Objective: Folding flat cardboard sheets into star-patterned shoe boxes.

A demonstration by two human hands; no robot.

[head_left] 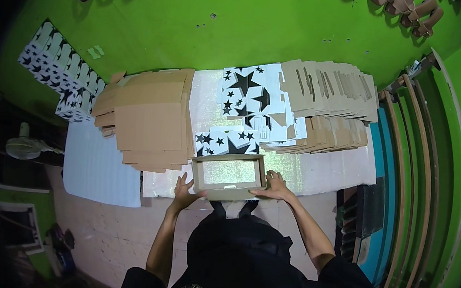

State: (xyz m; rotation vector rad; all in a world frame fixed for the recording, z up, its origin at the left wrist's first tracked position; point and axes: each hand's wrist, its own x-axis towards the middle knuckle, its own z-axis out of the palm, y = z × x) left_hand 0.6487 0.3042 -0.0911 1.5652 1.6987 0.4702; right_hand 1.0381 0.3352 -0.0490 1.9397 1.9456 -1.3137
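Observation:
In front of me, at the table's near edge, is a cardboard shoe box (220, 191) with brown inner walls. Its walls stand up, and a shiny pale surface shows inside them. A white panel with black stars (228, 142) lies against its far side. My left hand (184, 195) is at the near left corner, thumb on the near wall and fingers up along the left side. At the near right corner, my right hand (275, 188) rests its thumb on the near wall, its fingers bent beside the right wall.
Flat brown cardboard sheets (152, 120) are piled on the left. Star-printed blanks (247, 90) and stacked brown blanks (330, 92) lie at the back right. Finished star-printed boxes (63, 67) stand far left. A wooden rack (404, 188) is to the right, sandals (407, 11) above.

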